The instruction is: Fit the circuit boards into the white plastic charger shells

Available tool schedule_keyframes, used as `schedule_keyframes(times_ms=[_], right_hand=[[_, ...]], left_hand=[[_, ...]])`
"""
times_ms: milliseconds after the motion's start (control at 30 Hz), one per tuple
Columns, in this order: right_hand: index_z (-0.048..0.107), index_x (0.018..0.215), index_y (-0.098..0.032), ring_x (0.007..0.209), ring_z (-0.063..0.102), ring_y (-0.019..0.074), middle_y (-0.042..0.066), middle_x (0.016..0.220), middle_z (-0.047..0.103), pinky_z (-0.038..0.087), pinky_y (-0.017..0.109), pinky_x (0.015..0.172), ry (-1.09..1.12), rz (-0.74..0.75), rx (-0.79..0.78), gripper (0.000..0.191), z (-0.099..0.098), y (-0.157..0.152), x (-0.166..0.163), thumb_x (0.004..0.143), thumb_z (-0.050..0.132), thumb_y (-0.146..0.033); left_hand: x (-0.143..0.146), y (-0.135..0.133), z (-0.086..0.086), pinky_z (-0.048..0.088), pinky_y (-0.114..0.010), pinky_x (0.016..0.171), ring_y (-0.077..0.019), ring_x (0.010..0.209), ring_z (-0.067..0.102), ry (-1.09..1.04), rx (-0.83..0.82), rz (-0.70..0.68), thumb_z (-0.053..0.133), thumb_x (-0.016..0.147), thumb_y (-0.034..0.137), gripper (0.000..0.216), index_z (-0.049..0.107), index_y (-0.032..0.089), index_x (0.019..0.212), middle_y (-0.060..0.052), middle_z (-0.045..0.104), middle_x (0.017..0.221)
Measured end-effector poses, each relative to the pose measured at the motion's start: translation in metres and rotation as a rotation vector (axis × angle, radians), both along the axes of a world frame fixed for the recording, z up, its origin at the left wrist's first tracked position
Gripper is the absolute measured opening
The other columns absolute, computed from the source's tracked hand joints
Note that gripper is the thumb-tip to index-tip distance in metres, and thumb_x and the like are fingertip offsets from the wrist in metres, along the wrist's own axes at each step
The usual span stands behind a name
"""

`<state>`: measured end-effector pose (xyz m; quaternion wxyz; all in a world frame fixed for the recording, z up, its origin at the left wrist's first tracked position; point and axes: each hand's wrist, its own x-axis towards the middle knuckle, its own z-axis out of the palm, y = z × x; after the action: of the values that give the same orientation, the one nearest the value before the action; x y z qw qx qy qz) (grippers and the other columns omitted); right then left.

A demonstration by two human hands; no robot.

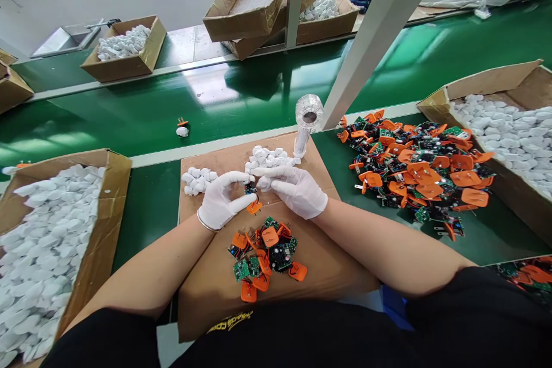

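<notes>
Both of my hands wear white gloves and meet above a sheet of brown cardboard point(345, 267). Pinched in my left hand point(221, 200) is a small circuit board point(249, 187), its orange plug plate point(254, 207) hanging below on wires. My right hand point(298, 188) is closed on a small white plastic cover point(264, 183) beside the board. Just behind the fingers lies a heap of white covers point(271, 157), and a smaller heap point(199, 180) sits to the left. Nearer my body is a pile of circuit boards with orange plug plates point(268, 253).
A clear plastic holder with a ring top point(304, 138) stands behind my right hand. At right lies a big pile of orange-plated boards point(418, 167). Cardboard boxes of white covers flank me, left point(116, 201) and right point(495, 77). A slanted post point(375, 29) rises from the green bench.
</notes>
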<state>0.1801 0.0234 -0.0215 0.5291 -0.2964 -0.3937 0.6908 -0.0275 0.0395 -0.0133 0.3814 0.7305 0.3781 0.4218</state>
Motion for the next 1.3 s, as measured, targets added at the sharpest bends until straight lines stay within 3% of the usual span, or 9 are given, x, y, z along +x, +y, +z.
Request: schedule_keyframes(times_ms=[100, 333, 667, 800, 967, 1133, 1300], right_hand=[[0.072, 0.091, -0.021, 0.091, 0.07, 0.0163, 0.004, 0.104, 0.076, 0.056, 0.037, 0.093, 0.026, -0.01, 0.013, 0.028, -0.001, 0.0, -0.001, 0.07, 0.085, -0.035], [0.064, 0.087, -0.019, 0.066, 0.069, 0.0138, 0.0, 0.077, 0.073, 0.058, 0.03, 0.061, 0.032, 0.096, -0.093, 0.036, -0.001, -0.001, 0.002, 0.064, 0.089, -0.03], [0.073, 0.081, -0.016, 0.068, 0.07, 0.0137, 0.002, 0.078, 0.076, 0.059, 0.029, 0.066, -0.003, 0.138, -0.084, 0.026, 0.003, -0.003, 0.005, 0.063, 0.089, -0.024], [0.074, 0.079, -0.017, 0.077, 0.071, 0.0147, 0.003, 0.083, 0.076, 0.059, 0.028, 0.07, 0.022, 0.111, 0.009, 0.02, 0.0, -0.001, 0.005, 0.065, 0.088, -0.021], [0.077, 0.078, -0.017, 0.073, 0.067, 0.014, 0.002, 0.081, 0.071, 0.057, 0.029, 0.069, -0.04, 0.132, 0.096, 0.014, 0.007, -0.003, 0.004, 0.068, 0.085, -0.02], [0.078, 0.078, -0.017, 0.069, 0.062, 0.0123, 0.002, 0.079, 0.067, 0.053, 0.029, 0.065, -0.08, 0.166, 0.092, 0.011, 0.01, -0.005, 0.004, 0.069, 0.085, -0.021], [0.076, 0.073, -0.016, 0.076, 0.063, 0.0129, 0.002, 0.08, 0.067, 0.052, 0.03, 0.072, -0.085, 0.2, 0.045, 0.011, 0.008, -0.005, 0.005, 0.068, 0.085, -0.02]], left_hand=[[-0.001, 0.0, -0.001, 0.059, -0.039, 0.09, -0.021, 0.094, 0.07, -0.002, 0.021, 0.004, 0.082, 0.071, 0.023, 0.036, 0.068, 0.018, 0.104, -0.008, 0.075, 0.1], [-0.001, 0.0, 0.001, 0.058, -0.039, 0.091, -0.0208, 0.096, 0.069, 0.011, 0.025, -0.063, 0.081, 0.073, 0.022, 0.033, 0.069, 0.019, 0.103, -0.008, 0.074, 0.102], [0.002, 0.003, 0.003, 0.056, -0.037, 0.08, -0.0184, 0.085, 0.067, -0.01, 0.175, -0.241, 0.082, 0.073, 0.017, 0.038, 0.068, 0.019, 0.109, -0.008, 0.073, 0.096], [0.003, 0.003, 0.006, 0.055, -0.035, 0.076, -0.0177, 0.082, 0.066, 0.003, 0.217, -0.236, 0.083, 0.074, 0.019, 0.037, 0.069, 0.019, 0.108, -0.007, 0.072, 0.092], [0.004, 0.002, 0.009, 0.055, -0.033, 0.072, -0.0161, 0.078, 0.065, 0.01, 0.239, -0.262, 0.083, 0.075, 0.022, 0.037, 0.068, 0.019, 0.109, -0.006, 0.07, 0.088], [0.005, 0.001, 0.009, 0.055, -0.031, 0.071, -0.0155, 0.077, 0.065, -0.006, 0.258, -0.277, 0.084, 0.074, 0.021, 0.04, 0.068, 0.021, 0.11, -0.005, 0.07, 0.085], [0.005, 0.0, 0.009, 0.054, -0.032, 0.071, -0.0162, 0.078, 0.063, 0.043, 0.327, -0.266, 0.085, 0.072, 0.022, 0.044, 0.069, 0.023, 0.113, -0.004, 0.071, 0.084]])
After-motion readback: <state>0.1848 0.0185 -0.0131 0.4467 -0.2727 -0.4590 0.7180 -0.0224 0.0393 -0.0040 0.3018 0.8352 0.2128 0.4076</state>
